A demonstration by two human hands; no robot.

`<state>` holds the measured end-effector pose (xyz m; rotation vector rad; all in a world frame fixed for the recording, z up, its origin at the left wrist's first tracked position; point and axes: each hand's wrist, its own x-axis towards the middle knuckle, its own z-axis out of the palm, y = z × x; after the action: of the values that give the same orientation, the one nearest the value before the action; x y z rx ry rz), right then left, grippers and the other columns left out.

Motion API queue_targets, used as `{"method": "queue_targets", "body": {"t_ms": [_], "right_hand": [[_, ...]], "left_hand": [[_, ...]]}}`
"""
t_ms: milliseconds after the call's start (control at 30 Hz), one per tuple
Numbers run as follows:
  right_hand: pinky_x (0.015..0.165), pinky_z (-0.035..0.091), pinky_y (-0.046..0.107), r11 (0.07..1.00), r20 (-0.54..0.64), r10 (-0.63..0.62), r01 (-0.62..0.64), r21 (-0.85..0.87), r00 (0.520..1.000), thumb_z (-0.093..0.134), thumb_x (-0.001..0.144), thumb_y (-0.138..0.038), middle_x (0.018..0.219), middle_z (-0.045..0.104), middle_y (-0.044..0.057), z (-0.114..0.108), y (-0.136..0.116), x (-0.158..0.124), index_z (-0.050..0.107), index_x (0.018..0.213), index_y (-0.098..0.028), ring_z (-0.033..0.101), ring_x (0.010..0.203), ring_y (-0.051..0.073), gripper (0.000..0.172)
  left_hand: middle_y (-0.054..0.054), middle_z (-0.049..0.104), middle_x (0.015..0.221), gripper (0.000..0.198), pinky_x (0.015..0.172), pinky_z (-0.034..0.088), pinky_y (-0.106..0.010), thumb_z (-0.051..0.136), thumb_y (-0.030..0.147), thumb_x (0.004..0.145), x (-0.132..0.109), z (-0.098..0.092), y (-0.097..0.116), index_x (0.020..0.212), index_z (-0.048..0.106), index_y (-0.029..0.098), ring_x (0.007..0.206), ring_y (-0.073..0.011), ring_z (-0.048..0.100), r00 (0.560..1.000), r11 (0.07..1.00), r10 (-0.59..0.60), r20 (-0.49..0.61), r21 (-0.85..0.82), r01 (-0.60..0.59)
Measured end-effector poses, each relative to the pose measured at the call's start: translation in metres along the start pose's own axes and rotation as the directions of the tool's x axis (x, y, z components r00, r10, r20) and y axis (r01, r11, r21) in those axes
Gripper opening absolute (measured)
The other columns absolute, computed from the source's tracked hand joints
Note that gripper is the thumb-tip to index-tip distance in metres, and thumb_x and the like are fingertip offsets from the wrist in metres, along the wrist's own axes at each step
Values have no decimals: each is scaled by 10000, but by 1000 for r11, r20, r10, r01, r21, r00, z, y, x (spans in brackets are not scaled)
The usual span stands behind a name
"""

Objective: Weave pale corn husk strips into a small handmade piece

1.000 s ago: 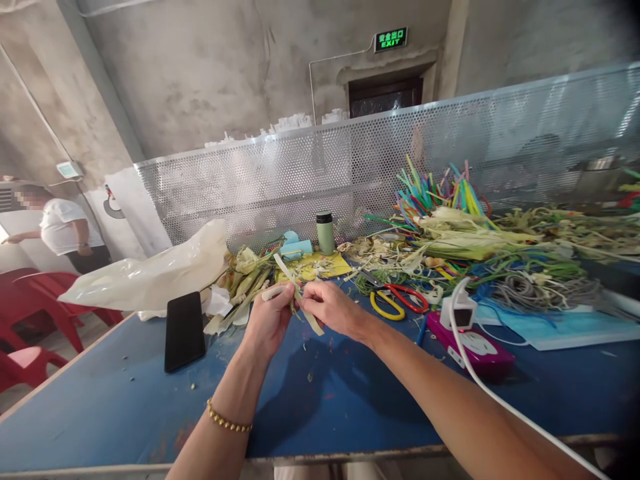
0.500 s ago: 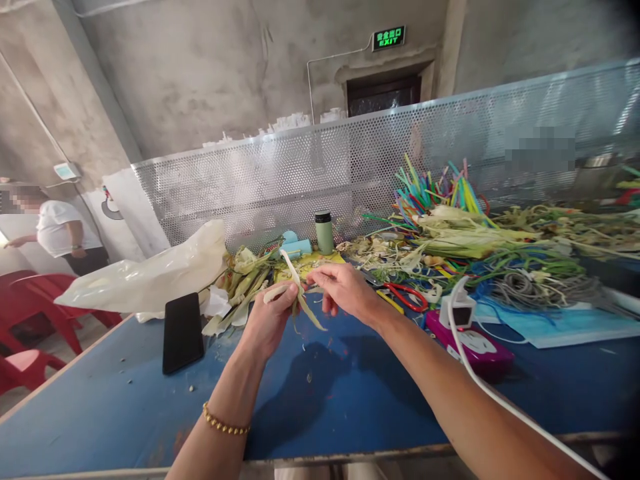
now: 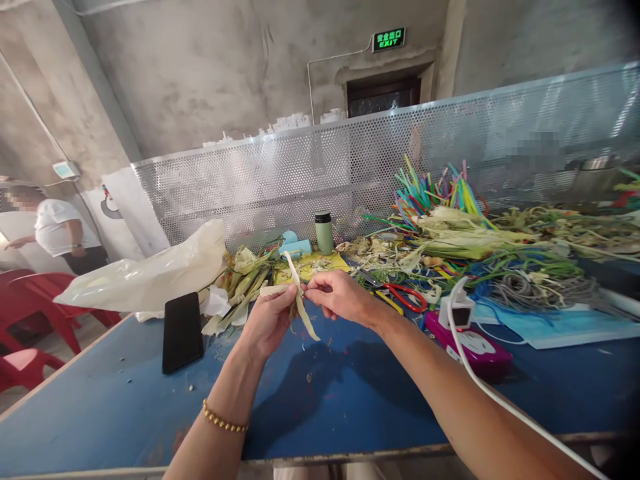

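Pale strips of corn husk [image 3: 306, 319] are pinched between the thumb and fingers of my left hand [image 3: 267, 317]. One strip points up, one sticks out to the left, and another hangs down towards the table. Close against the husk's right side, my right hand [image 3: 333, 293] has its thumb and forefinger pressed together; what lies between those fingertips is too small to make out. Both hands are above the blue table [image 3: 310, 413]. Beyond them lies a yellow sheet [image 3: 327, 261] strewn with scraps.
Left are a black phone [image 3: 183, 333], a plastic bag [image 3: 150, 273] and a husk pile [image 3: 250, 283]. A green bottle [image 3: 324, 235] stands behind. Right lie red-handled scissors [image 3: 407, 298], more husks [image 3: 465, 237], a purple box [image 3: 483, 353] and a white cable [image 3: 470, 373]. A person [image 3: 67, 223] is far left.
My right hand has moved slightly left and its fingers have closed together at the husk. The hanging strip's lower end has shifted left and down.
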<state>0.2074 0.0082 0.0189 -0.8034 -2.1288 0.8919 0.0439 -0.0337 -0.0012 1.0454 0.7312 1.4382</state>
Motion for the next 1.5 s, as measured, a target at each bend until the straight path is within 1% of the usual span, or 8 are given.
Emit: {"method": "queue_targets", "body": {"t_ms": [133, 267, 467, 733, 1067, 1167, 1267, 1500], "right_hand": [[484, 339, 210, 984, -80, -96, 83, -158, 992, 580, 825, -198, 514, 538, -27, 0, -2, 1, 556, 646, -157, 482, 463, 84, 186], [521, 307, 223, 965, -119, -139, 108, -239, 983, 587, 809, -141, 522, 524, -27, -2, -6, 1, 575, 625, -151, 446, 506, 86, 185], [530, 291, 229, 952, -149, -162, 115, -283, 976, 581, 800, -122, 527, 508, -28, -1, -6, 1, 582, 623, -149, 411, 515, 86, 179], [494, 277, 226, 974, -134, -136, 108, -197, 982, 579, 833, -241, 508, 485, -42, -2, -4, 2, 661, 755, -149, 383, 475, 84, 146], [475, 277, 207, 989, -96, -118, 108, -97, 988, 575, 765, -179, 539, 443, -58, 0, 0, 2, 597, 743, -157, 366, 499, 76, 39], [476, 266, 210, 988, -121, -137, 127, -88, 983, 583, 786, -216, 536, 423, -61, 1, 0, 2, 605, 742, -157, 347, 499, 74, 78], [478, 266, 213, 985, -148, -163, 153, -74, 975, 588, 794, -231, 547, 434, -52, 0, 0, 2, 620, 711, -152, 353, 509, 76, 119], [452, 237, 215, 988, -208, -155, 146, -59, 966, 600, 768, -217, 502, 391, -66, 2, -7, 2, 578, 638, -161, 312, 476, 69, 144]], "left_hand": [[-54, 666, 697, 133, 664, 520, -236, 779, 183, 692, 2, -2, 0, 757, 723, 82, 644, -120, 609, 997, 992, -72, -32, -108, 68], [-52, 656, 693, 95, 579, 513, -204, 731, 157, 737, 3, -3, 2, 773, 717, 70, 568, -89, 577, 988, 980, -147, -47, -143, 139], [-56, 656, 687, 146, 563, 491, -189, 766, 193, 720, 0, -1, 6, 776, 717, 66, 536, -72, 556, 991, 987, -131, -26, -102, 127], [-90, 693, 742, 167, 691, 477, -275, 806, 169, 634, -1, 4, 5, 744, 707, 92, 713, -171, 643, 999, 1000, -9, 50, -24, 11], [-16, 626, 616, 286, 522, 393, -192, 863, 205, 542, -1, 1, 3, 715, 660, 100, 519, -70, 526, 995, 1000, -16, -96, 3, 16], [-12, 625, 633, 288, 483, 344, -166, 859, 205, 563, -1, 1, 3, 740, 660, 96, 485, -32, 459, 998, 1000, 5, -62, -22, -7], [-29, 648, 682, 291, 499, 355, -171, 862, 229, 585, -1, 2, 3, 767, 673, 102, 516, -41, 483, 1000, 1000, 22, -6, -3, -22], [-2, 615, 636, 247, 496, 323, -175, 863, 218, 594, 1, 2, 0, 743, 696, 113, 510, -36, 438, 994, 995, 104, -17, 7, -104]]}}
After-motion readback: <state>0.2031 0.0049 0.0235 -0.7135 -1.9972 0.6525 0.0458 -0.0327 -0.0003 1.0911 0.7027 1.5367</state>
